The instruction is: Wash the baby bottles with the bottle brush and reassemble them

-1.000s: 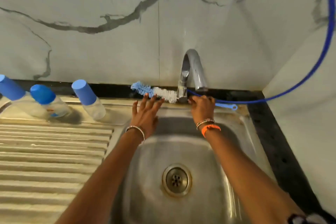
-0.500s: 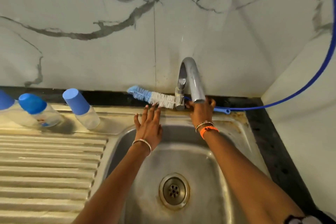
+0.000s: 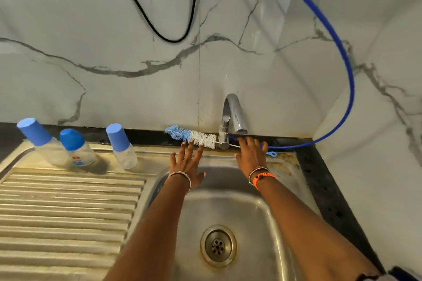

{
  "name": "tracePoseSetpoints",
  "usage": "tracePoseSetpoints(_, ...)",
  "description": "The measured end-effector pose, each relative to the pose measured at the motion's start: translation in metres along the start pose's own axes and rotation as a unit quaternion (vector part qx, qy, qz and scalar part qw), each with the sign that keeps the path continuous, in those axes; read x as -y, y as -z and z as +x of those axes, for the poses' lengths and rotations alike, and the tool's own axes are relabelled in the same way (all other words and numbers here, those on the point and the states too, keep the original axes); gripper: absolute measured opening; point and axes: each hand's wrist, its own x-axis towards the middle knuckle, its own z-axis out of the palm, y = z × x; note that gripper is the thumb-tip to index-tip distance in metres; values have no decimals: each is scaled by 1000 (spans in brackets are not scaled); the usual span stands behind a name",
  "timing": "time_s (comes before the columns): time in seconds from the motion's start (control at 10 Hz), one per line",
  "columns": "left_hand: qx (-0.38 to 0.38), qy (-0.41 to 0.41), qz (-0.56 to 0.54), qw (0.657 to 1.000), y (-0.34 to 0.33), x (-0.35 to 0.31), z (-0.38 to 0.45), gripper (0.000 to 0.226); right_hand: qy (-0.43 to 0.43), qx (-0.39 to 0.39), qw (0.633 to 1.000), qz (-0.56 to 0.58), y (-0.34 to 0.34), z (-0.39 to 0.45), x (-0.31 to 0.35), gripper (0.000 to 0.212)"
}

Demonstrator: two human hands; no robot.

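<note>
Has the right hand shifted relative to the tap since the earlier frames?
Yes. The right hand has slid rightward along the sink's back rim, away from the base of the chrome tap, and now lies flat and open.

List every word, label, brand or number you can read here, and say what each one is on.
No text can be read.
Middle baby bottle: a small red and blue print on its clear body, too small and blurred to read.
The other two bottles, bottle brush and tap: no marking visible.
</note>
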Motion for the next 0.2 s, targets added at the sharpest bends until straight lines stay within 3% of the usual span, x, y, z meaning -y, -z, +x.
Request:
tracePoseSetpoints(0.1,-30,-5,6,1000,5,-1,-32,85,-7,-59,998,-20,17,-35,10,49)
tracePoseSetpoints(0.2,-128,-23,17,991,8,4,-67,77,-9,-125,991,-34,31,-72,31,52)
